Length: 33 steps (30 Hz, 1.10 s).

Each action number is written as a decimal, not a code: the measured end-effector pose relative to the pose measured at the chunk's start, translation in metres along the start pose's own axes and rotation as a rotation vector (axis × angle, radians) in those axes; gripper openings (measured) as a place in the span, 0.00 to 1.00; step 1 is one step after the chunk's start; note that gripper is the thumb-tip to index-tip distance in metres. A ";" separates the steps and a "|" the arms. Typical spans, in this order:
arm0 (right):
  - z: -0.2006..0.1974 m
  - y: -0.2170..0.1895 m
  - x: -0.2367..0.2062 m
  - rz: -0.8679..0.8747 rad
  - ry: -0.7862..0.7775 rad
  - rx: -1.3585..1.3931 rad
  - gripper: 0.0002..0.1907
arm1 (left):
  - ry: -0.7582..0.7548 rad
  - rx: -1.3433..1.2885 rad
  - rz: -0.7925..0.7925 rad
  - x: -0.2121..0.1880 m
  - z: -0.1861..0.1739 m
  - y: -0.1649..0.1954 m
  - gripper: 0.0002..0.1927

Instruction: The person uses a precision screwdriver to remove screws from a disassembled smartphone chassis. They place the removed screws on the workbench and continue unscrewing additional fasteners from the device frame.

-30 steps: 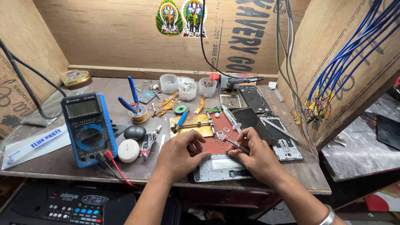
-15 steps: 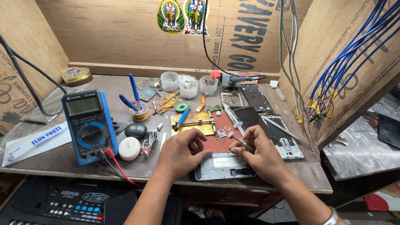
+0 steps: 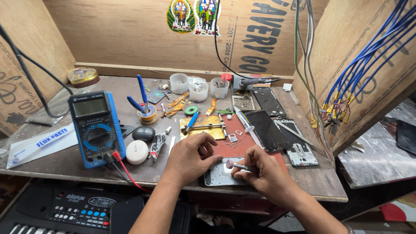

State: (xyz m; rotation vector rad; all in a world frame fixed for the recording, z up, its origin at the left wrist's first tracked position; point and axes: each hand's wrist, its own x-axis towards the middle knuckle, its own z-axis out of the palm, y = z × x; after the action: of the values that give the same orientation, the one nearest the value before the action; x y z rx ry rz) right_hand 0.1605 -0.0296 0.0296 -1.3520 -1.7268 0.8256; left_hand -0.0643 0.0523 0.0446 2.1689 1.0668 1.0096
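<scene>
Left hand (image 3: 188, 157) lies palm-down, fingers curled, on the near left corner of the grey metal phone frame (image 3: 216, 177), pinning it flat at the front edge of the workbench (image 3: 65, 162); it grips nothing, it just presses. Right hand (image 3: 264, 173) is closed in a pinch on a small screwdriver (image 3: 237, 165), pink cap toward the left hand, shaft nearly level and low over the frame; the tip is hidden under the fingers, so I can't tell which screw it sits on. The frame rests partly on the red work mat (image 3: 242, 145), likely to keep small parts visible and stop them sliding. Loose sim trays (image 3: 233, 138) lie on the mat just beyond the hands, within reach. A brass board-holder jig (image 3: 203, 128) sits behind the left hand with a blue-handled tool (image 3: 190, 121) laid across it. Dark phone screens (image 3: 269, 129) and a stripped back housing (image 3: 299, 151) are parked to the right, out of the working zone. The blue multimeter (image 3: 96, 128) stands left, red lead (image 3: 125, 169) plugged in and trailing off the bench edge. A black mouse-shaped item (image 3: 143, 133) and a white round case (image 3: 137, 152) sit just beside it. Three small plastic cups (image 3: 198, 89) line the back for parts, and blue cutters (image 3: 141, 102) stand in a solder reel. A gold tin (image 3: 82, 76) sits at far left, and blue wires (image 3: 359, 73) hang on the right wall.
</scene>
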 end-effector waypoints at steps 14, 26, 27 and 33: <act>-0.007 -0.003 -0.003 -0.234 -0.048 -0.005 0.14 | -0.005 -0.010 -0.004 0.000 0.001 0.000 0.17; 0.007 -0.017 -0.004 -0.132 0.281 0.453 0.41 | 0.004 -0.015 -0.017 0.000 -0.001 0.002 0.16; 0.011 -0.017 -0.003 -0.141 0.285 0.430 0.42 | 0.005 -0.012 -0.016 0.000 -0.001 0.002 0.16; 0.018 -0.017 -0.003 -0.118 0.266 0.349 0.44 | -0.001 -0.015 -0.008 -0.001 -0.001 0.002 0.16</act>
State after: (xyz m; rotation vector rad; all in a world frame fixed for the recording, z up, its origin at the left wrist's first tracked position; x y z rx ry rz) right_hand 0.1369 -0.0371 0.0347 -1.0614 -1.3683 0.7972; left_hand -0.0647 0.0503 0.0464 2.1511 1.0636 1.0092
